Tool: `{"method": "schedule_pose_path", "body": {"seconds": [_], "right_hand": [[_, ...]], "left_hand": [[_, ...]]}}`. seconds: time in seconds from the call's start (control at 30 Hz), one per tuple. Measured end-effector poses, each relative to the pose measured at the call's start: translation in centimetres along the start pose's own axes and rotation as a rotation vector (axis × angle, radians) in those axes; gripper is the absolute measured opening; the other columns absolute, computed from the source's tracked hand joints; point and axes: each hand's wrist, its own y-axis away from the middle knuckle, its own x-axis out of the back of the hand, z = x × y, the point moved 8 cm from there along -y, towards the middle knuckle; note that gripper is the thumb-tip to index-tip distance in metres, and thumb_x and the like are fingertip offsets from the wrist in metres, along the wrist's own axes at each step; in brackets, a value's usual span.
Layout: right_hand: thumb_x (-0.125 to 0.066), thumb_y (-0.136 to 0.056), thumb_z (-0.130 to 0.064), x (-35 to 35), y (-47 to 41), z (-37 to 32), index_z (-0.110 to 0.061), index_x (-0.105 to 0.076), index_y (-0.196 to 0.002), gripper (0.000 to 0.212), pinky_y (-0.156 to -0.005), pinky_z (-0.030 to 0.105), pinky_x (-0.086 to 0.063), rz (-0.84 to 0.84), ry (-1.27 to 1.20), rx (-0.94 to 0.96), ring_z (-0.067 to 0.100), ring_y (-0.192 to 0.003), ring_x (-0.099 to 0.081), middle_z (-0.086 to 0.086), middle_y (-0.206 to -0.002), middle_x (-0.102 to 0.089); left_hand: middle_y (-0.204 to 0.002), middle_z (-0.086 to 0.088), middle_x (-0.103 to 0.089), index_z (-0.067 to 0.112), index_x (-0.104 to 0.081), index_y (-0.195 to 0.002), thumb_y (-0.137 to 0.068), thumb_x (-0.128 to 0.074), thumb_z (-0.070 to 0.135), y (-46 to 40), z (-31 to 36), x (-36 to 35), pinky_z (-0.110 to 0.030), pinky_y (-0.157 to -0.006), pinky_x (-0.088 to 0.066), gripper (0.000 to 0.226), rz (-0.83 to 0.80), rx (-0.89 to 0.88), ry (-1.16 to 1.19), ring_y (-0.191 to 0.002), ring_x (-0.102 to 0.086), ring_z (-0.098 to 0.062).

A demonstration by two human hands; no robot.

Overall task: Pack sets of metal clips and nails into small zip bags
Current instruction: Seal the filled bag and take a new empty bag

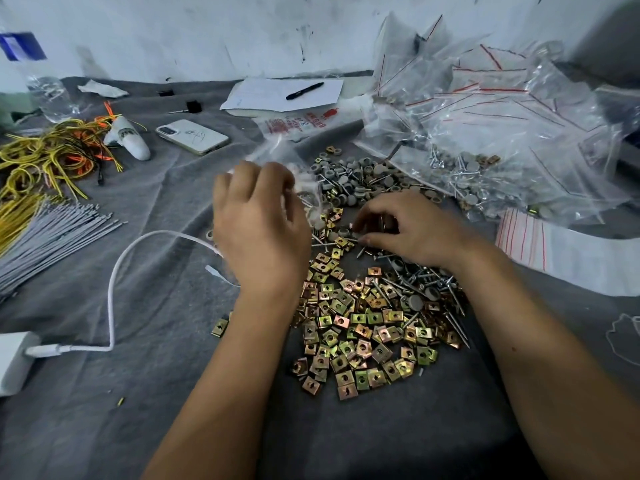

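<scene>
Left hand [258, 216] is raised above the grey cloth [166, 209], fingers curled round a small zip bag [298, 174] of thin clear film, blurred, so its mouth cannot be read. Right hand [405, 230] sits low on the heap just to the right of the bag, fingers bunched and pinching at the nails [426, 285]; some dark shanks show under the curled fingers, though how many it holds I cannot tell. The coming move likely turns on this: bag lies left of and slightly beyond the right hand, close, so the gathered pieces need only a short carry leftward into it. Loose nails lie at mixed angles, many running diagonally toward the near right. Metal clips [360, 334] spread nearer the body between both forearms: small squarish folded plates, brassy-green iridescent plating, each with a punched hole. Grey round-capped pieces [349, 181] pile beyond the hands (matte, possibly rubber or plastic). Filled and spare bags [502, 126], crinkled with red zip stripes, heap at far right.
</scene>
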Motion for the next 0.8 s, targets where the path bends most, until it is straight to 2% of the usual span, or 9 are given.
{"method": "schedule_pose_path", "body": {"seconds": [0.1, 0.2, 0.27, 0.3, 0.4, 0.5, 0.6, 0.7, 0.8], "right_hand": [[-0.075, -0.091, -0.032, 0.1, 0.0, 0.1, -0.027, -0.07, -0.106, 0.016, -0.082, 0.026, -0.053, 0.006, 0.011, -0.017, -0.004, -0.089, -0.061, -0.018, -0.098, -0.066], [-0.077, -0.091, -0.026, 1.0, 0.1, 0.3, -0.025, -0.069, -0.102, 0.014, -0.071, 0.012, -0.046, 0.149, -0.024, -0.015, -0.006, -0.083, -0.061, -0.018, -0.092, -0.065], [-0.077, -0.09, -0.017, 2.0, 0.4, 0.2, -0.022, -0.07, -0.103, 0.016, -0.07, 0.006, -0.048, 0.283, -0.152, -0.005, -0.005, -0.084, -0.065, -0.014, -0.091, -0.068], [-0.077, -0.089, -0.012, 2.3, 0.4, 0.1, -0.019, -0.07, -0.104, 0.017, -0.073, 0.008, -0.051, 0.329, -0.24, 0.01, -0.001, -0.085, -0.068, -0.01, -0.092, -0.071], [-0.077, -0.088, -0.003, 2.1, 0.5, -1.5, -0.01, -0.071, -0.106, 0.021, -0.078, 0.025, -0.06, 0.373, -0.468, 0.123, 0.015, -0.088, -0.074, 0.004, -0.095, -0.074], [-0.079, -0.085, 0.0, 1.2, 0.4, -3.6, -0.009, -0.073, -0.106, 0.023, -0.087, 0.03, -0.06, 0.352, -0.458, 0.25, 0.016, -0.096, -0.073, 0.005, -0.102, -0.072], [-0.078, -0.086, -0.001, 0.7, 0.1, -3.8, -0.005, -0.075, -0.105, 0.02, -0.088, 0.032, -0.06, 0.317, -0.443, 0.262, 0.014, -0.096, -0.073, 0.002, -0.101, -0.072], [-0.079, -0.087, -0.004, 0.7, 0.2, -3.6, -0.009, -0.077, -0.103, 0.017, -0.085, 0.03, -0.061, 0.327, -0.373, 0.242, 0.009, -0.093, -0.074, -0.002, -0.098, -0.076], [-0.08, -0.085, -0.007, 0.8, 0.2, -3.5, -0.012, -0.075, -0.097, 0.014, -0.08, 0.024, -0.06, 0.344, -0.328, 0.239, 0.005, -0.086, -0.074, -0.005, -0.092, -0.076]], "left_hand": [[-0.088, -0.007, -0.066, 0.008, -0.069, -0.088, -0.083, -0.064, 0.003, 0.9, -0.2, -2.7, -0.044, -0.068, -0.047, 0.009, -0.302, 0.056, -0.051, -0.086, -0.058, -0.03], [-0.087, -0.005, -0.064, 0.01, -0.066, -0.086, -0.084, -0.067, 0.008, 1.7, -0.2, -4.2, -0.044, -0.067, -0.052, 0.003, -0.449, 0.066, -0.038, -0.08, -0.059, -0.028], [-0.086, -0.005, -0.064, 0.01, -0.066, -0.085, -0.085, -0.07, 0.012, 1.8, -0.2, -4.4, -0.044, -0.068, -0.053, 0.004, -0.455, 0.065, -0.024, -0.079, -0.06, -0.027], [-0.085, -0.005, -0.064, 0.01, -0.066, -0.083, -0.085, -0.069, 0.011, 1.8, -0.3, -4.3, -0.044, -0.069, -0.053, 0.004, -0.44, 0.069, -0.01, -0.078, -0.06, -0.027], [-0.079, -0.005, -0.067, 0.009, -0.07, -0.079, -0.085, -0.067, 0.009, 1.7, -0.8, -4.3, -0.043, -0.07, -0.053, 0.006, -0.414, 0.146, 0.052, -0.074, -0.061, -0.024], [-0.074, 0.0, -0.071, 0.012, -0.076, -0.08, -0.085, -0.072, 0.009, 2.1, -1.3, -4.8, -0.037, -0.068, -0.056, 0.007, -0.434, 0.284, 0.182, -0.069, -0.065, -0.016], [-0.072, 0.009, -0.071, 0.018, -0.078, -0.082, -0.086, -0.073, 0.008, 2.4, -1.6, -4.9, -0.02, -0.062, -0.055, 0.012, -0.423, 0.402, 0.312, -0.065, -0.067, -0.004], [-0.068, 0.014, -0.07, 0.022, -0.076, -0.079, -0.086, -0.073, 0.008, 2.4, -1.9, -4.8, -0.018, -0.058, -0.054, 0.016, -0.355, 0.477, 0.388, -0.063, -0.067, -0.002], [-0.066, 0.015, -0.069, 0.024, -0.074, -0.076, -0.085, -0.074, 0.009, 2.3, -1.5, -4.2, -0.017, -0.058, -0.053, 0.018, -0.296, 0.456, 0.4, -0.063, -0.067, -0.001]]}}
